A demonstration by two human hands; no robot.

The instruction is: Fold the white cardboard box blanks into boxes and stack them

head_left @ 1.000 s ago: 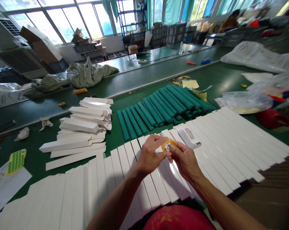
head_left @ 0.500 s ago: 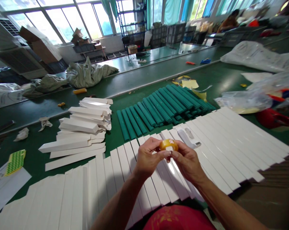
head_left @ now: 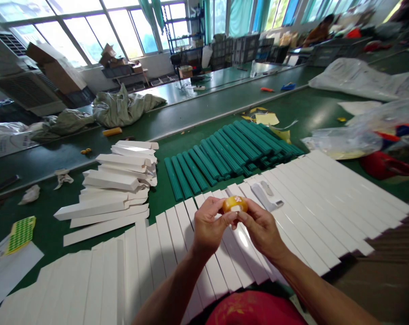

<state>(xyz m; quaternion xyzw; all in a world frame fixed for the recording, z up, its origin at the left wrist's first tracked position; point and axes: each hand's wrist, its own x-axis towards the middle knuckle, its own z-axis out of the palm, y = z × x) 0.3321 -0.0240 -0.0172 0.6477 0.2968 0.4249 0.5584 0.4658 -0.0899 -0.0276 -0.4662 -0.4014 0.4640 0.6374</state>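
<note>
A roll of yellow tape (head_left: 234, 204) is held between my two hands, above a row of long white boxes (head_left: 177, 232). My left hand (head_left: 209, 223) pinches its left side; my right hand (head_left: 260, 225) grips the right side. Both thumbs meet at its near edge, by a small pale patch on the roll. On the boxes just beyond my right hand lies a grey-white tape dispenser (head_left: 267, 196). Dark green ribbed sticks (head_left: 221, 153) lie in a pile behind the boxes.
Loose white cartons (head_left: 113, 180) are stacked at the left. A green-dotted sticker sheet (head_left: 20, 234) lies on white paper at far left. Plastic bags (head_left: 346, 140) and a red object (head_left: 387, 164) are at the right. A raised edge runs behind, and a person sits far back right.
Both hands still hold the tape roll, which has tilted slightly and sits a little further left in view. The whole view has shifted slightly; the things on the table look unmoved.
</note>
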